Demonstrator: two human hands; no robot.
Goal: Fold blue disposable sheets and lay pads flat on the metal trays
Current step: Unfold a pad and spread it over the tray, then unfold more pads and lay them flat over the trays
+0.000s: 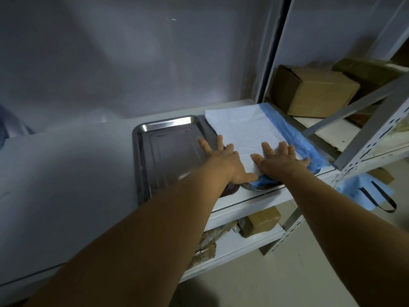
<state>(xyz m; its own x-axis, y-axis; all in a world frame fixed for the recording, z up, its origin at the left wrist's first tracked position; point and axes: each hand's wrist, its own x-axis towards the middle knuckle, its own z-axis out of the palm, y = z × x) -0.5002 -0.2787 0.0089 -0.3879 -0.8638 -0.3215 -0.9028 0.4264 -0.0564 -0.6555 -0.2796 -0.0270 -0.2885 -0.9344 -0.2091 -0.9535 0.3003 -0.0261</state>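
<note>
Left hand (223,161) and right hand (281,159) press pad (243,127) — tray (254,187) beneath hidden.

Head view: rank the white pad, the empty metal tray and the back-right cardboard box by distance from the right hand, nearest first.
1. White pad: directly under the right hand.
2. Empty metal tray: left, beyond the left hand.
3. Cardboard box: back right, on the rack.
</note>
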